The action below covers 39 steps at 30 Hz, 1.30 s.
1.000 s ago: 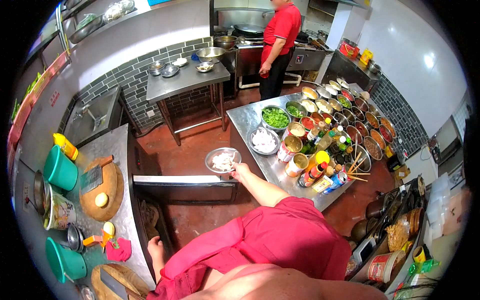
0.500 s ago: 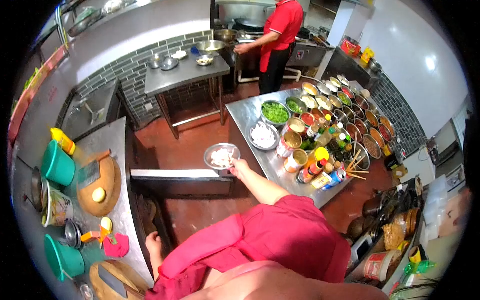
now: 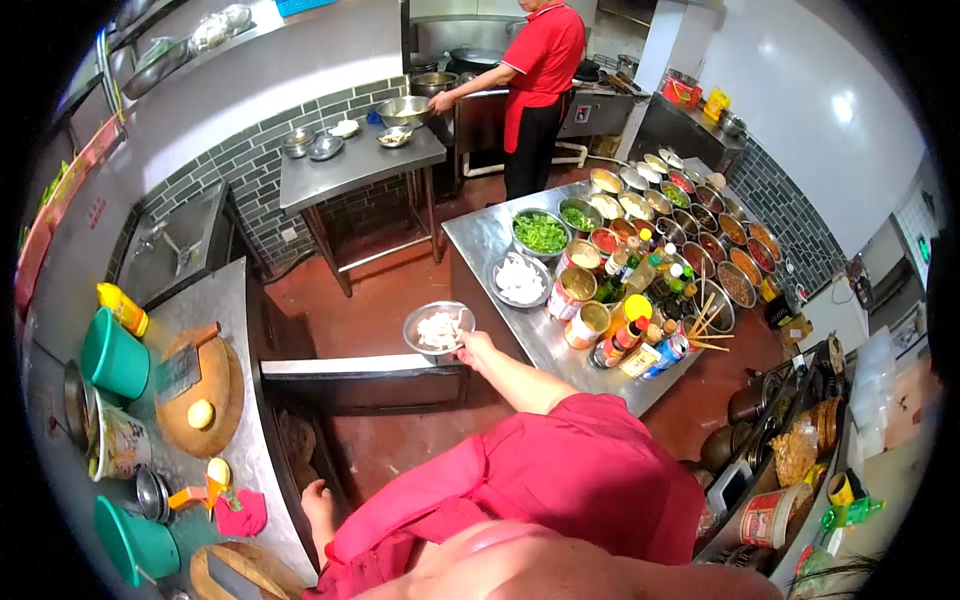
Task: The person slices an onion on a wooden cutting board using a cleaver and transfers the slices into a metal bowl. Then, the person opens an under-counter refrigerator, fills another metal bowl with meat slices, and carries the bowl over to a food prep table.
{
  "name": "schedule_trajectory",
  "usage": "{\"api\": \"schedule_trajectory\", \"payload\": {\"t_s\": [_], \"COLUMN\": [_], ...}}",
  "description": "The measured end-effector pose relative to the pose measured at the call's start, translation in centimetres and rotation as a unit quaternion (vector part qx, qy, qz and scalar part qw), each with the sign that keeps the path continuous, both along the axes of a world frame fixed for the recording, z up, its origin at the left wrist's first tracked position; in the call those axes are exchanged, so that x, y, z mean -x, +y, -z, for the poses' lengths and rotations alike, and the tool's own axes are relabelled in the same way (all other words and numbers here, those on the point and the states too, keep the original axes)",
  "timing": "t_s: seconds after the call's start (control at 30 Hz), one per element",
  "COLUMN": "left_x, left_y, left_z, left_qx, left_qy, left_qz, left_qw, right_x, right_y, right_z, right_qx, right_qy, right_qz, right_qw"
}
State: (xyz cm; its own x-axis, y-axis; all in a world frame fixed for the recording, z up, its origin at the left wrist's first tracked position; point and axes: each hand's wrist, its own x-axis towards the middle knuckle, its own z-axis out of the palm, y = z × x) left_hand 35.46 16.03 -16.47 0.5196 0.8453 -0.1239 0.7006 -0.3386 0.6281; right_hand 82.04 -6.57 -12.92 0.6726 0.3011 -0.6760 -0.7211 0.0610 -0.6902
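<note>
My right hand [image 3: 476, 350] grips the rim of a round metal bowl [image 3: 412, 325] and holds it out over the floor. Pale, whitish pieces of food [image 3: 440, 330] lie in the bowl. Low beside the left counter hangs my left hand [image 3: 317, 496], its fingers loosely curled; whether anything is in them is too small to tell. To the right of the held bowl, the steel table [image 3: 520, 335] carries a bowl of white slices [image 3: 520, 278], a bowl of chopped greens [image 3: 540, 232], bottles and cans.
A co-worker in a red shirt [image 3: 545, 55] stands at the back, one hand at a large metal bowl [image 3: 404, 112] on a small steel table [image 3: 350, 175]. The left counter [image 3: 225, 290] holds a cleaver [image 3: 179, 372] on a round board [image 3: 225, 400], and green buckets [image 3: 115, 352].
The co-worker's arm has stretched left to the large bowl. My right hand still holds its bowl, nearly unmoved. The whole view has shifted slightly.
</note>
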Motion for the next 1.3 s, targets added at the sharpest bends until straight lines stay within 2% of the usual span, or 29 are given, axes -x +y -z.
{"api": "schedule_trajectory", "payload": {"t_s": [0.2,0.37,0.7,1.1,1.3], "left_x": [0.3,0.6,-0.1,0.8,1.4], "left_y": [0.2,0.7,-0.1,0.8,1.2], "left_z": [0.2,0.7,-2.0,1.1,4.0], "left_qx": [-0.035,-0.014,-0.001,0.014,0.067], "left_qy": [0.003,0.003,0.016,0.0,-0.012], "left_qz": [0.021,-0.002,-0.006,-0.006,-0.038], "left_qw": [0.999,1.0,1.0,1.0,0.997], "right_x": [0.3,-0.1,0.7,0.4,1.3], "right_y": [0.0,0.5,0.6,0.0,-0.1], "right_z": [-0.5,0.4,-0.2,0.9,0.4], "right_qx": [-0.026,-0.021,-0.02,-0.029,-0.03], "right_qy": [-0.004,0.007,0.0,-0.003,0.003], "right_qz": [0.003,0.01,0.007,0.006,0.011], "right_qw": [1.0,1.0,1.0,1.0,1.0]}}
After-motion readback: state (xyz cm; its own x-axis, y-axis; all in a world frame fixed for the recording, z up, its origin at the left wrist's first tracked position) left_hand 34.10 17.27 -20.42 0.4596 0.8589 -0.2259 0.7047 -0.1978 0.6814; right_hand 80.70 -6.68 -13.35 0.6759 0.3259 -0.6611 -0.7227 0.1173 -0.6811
